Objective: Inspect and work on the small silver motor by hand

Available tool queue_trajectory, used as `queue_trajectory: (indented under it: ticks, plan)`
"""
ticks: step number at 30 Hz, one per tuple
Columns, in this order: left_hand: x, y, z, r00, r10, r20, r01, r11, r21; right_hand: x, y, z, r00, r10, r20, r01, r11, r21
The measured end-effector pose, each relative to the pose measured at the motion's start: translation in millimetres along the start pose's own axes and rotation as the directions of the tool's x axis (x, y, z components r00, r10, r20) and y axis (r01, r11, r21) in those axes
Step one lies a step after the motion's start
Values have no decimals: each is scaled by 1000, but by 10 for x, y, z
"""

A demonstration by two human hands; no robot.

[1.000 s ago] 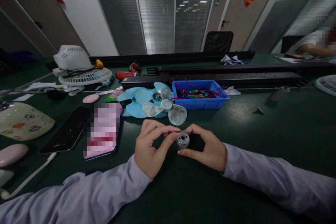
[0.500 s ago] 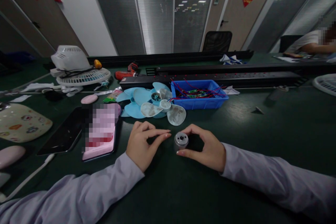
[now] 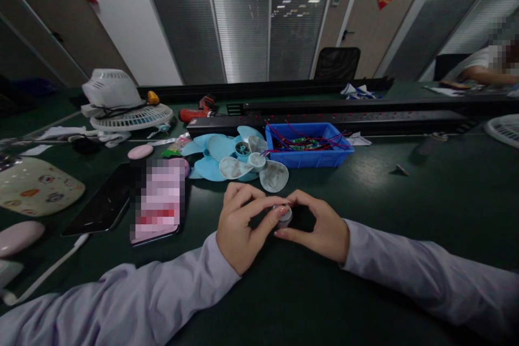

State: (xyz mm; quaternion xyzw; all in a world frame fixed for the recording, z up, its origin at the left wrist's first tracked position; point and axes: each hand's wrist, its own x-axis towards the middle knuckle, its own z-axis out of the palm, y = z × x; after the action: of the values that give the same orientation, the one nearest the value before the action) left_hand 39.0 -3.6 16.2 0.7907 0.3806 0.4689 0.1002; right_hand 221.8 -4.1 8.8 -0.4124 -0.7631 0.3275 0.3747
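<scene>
Returning from its position half a second earlier, our left hand [image 3: 239, 227] is back at the small metal motor [image 3: 283, 215], its fingers [image 3: 272, 206] now pinching the top face. Our right hand [image 3: 320, 230] cups the motor from the side, thumb and forefinger closed round it, low over the dark worktop [image 3: 385, 184]. We judge work on the motor resumes. Fan blades [image 3: 239, 161] and a blue tray [image 3: 308, 158] lie just beyond.
</scene>
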Motion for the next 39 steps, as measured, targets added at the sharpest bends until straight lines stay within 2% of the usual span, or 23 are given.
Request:
queue_trajectory:
  ticks: [9, 14, 16, 19, 22, 24, 26, 30, 34, 39]
  plan:
    - [8, -5, 0, 1000, 5, 7, -5, 1000, -11, -3, -17, 7, 1000, 17, 20, -18, 1000, 26]
    - [21, -18, -34, 988, -47, -148, 51, 998, 29, 5, -3, 6, 1000, 24, 16, -24, 1000, 5]
    - [15, -94, -63, 984, -80, -157, 93, 993, 78, 8, -9, -3, 999, 36, 23, -36, 999, 0]
    - [-22, -283, -116, 990, -137, -38, 142, 976, 166, 5, -29, -15, 998, 53, 27, -52, 999, -3]
    - [-64, -449, -161, 981, -154, 116, 120, 958, 259, -2, -40, -15, 998, 51, 33, -51, 999, -9]
    - [-66, -476, -176, 979, -140, 148, 95, 956, 276, -4, -39, -10, 998, 47, 35, -46, 999, -14]
    - [-41, -422, -175, 989, -121, 85, 99, 968, 232, -3, -37, -7, 998, 47, 35, -47, 999, -14]
    - [23, -198, -121, 990, -70, -121, 79, 995, 69, 0, -36, -8, 999, 42, 32, -41, 999, -12]
    - [22, -63, -46, 997, -19, -70, 16, 999, -36, 1, -26, -5, 1000, 15, 20, -15, 1000, -11]
    - [12, -58, -22, 1000, -18, -9, 17, 999, -45, -1, -15, 7, 1000, -10, 10, 10, 1000, -1]
